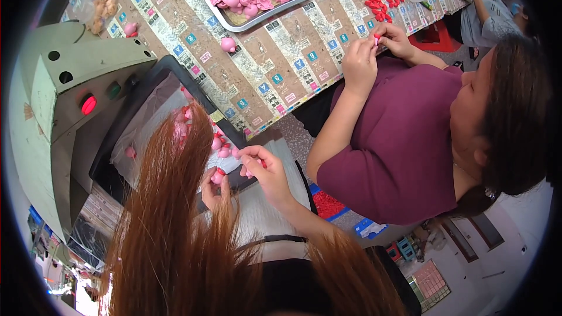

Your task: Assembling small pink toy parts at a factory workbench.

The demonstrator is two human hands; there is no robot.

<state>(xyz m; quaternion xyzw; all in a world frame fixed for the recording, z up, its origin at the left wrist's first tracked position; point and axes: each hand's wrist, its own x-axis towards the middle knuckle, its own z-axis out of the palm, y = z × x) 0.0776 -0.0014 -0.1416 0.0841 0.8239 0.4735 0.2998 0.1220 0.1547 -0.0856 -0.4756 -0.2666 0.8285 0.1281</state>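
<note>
My left hand point(212, 194) is closed around a small round pink toy piece with a red part on it point(218, 176). Close beside it, my right hand point(270, 178) pinches another pink-and-red toy piece point(254, 168), partly covered by the fingers. Both hands are over the near edge of a black-rimmed tray point(234, 130) lined with clear plastic. Inside the tray lie several pink pieces with red parts point(223, 151), some right by my right fingertips. Long hair hanging in front hides part of the tray and my left forearm.
A machine housing point(70, 76) with a red button point(88, 105) stands left. On the patterned table point(275, 64) are metal trays of pink pieces point(257, 20), loose red pieces point(380, 7) and a lone pink piece point(228, 44). A co-worker point(398, 140) sits right, handling a small piece.
</note>
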